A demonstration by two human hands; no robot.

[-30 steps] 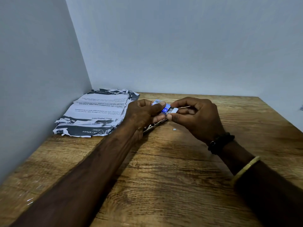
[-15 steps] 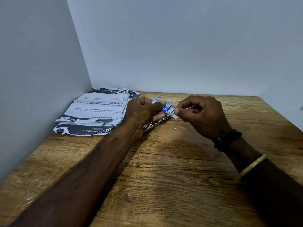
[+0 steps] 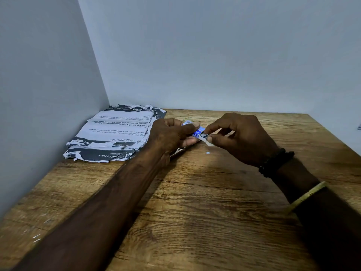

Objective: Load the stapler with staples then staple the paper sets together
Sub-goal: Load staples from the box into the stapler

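Silver metal stapler [image 3: 178,151] lies flat on the brown wood-grain table [image 3: 195,212], mostly hidden under the left hand [image 3: 168,135]; whether its magazine is open cannot be told. That hand grips a small blue-and-white cardboard staple box [image 3: 196,132], fingers curled round it. The right hand [image 3: 244,137] pinches the box's white inner tray [image 3: 204,137], partly drawn out, between thumb and forefinger. No staple strip visible. Stack of torn-edged printed paper sheets [image 3: 117,132] sits in the far left corner by the wall. Tiny white scrap [image 3: 207,152] lies near the right hand. Judgement: early stage; loading not begun, all stapling left.
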